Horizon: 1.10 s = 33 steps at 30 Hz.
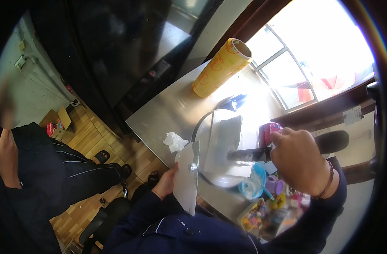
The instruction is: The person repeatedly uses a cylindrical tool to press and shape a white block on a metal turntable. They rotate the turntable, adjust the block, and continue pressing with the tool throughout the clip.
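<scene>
My left hand (pixel 166 182) grips a flat white board (pixel 186 181) by its edge, with a small whitish smear on its face. My right hand (pixel 296 163) is closed around a dark-handled tool; its flat blade (pixel 249 155) points left over a round turntable (pixel 203 127). On the turntable lies a white square board (pixel 213 152) bearing a pale, block-shaped thing (pixel 230 133), partly washed out by glare. Whether the blade touches the block, I cannot tell. A crumpled white tissue (pixel 175 142) lies left of the turntable.
A yellow film roll (pixel 222 68) stands on the metal table (pixel 161 111) near the window. Beside the turntable are a blue bowl (pixel 253 184), a purple cup (pixel 273 185) and a tray of colourful small items (pixel 255 216). Another person (pixel 37 171) is at the left.
</scene>
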Available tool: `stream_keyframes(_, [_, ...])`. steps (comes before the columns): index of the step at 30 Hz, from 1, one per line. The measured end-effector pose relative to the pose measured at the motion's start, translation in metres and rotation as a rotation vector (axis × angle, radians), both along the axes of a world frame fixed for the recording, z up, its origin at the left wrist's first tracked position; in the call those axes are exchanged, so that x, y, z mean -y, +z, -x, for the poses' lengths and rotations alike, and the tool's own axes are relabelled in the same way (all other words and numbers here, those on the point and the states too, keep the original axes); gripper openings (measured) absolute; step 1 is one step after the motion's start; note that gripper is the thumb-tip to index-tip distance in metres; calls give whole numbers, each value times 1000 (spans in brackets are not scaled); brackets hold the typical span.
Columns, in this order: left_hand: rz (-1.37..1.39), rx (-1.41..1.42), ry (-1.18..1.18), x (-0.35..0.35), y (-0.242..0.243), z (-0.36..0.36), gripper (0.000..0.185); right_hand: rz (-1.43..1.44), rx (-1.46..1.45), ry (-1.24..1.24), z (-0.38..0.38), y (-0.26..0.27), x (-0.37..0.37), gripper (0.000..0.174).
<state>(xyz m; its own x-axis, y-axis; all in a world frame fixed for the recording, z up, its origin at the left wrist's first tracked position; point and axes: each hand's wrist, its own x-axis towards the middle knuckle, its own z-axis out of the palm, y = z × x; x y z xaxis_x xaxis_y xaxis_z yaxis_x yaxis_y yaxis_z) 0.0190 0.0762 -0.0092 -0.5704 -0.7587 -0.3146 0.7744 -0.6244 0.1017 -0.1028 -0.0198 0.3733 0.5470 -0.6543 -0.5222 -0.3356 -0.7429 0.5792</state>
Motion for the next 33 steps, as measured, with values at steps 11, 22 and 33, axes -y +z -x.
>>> stream_keyframes(11, [-28, -32, 12, 1, 0, 0, 55, 101, 81, 23, 7, 11, 9, 5])
stream_keyframes(22, [-58, -26, 14, 2, 3, -1, 53, 80, 130, -8, 5, 10, 0, 2])
stream_keyframes(33, [-45, -96, -5, 0, -1, -3, 48, -52, 39, 15, 3, -17, 0, 4])
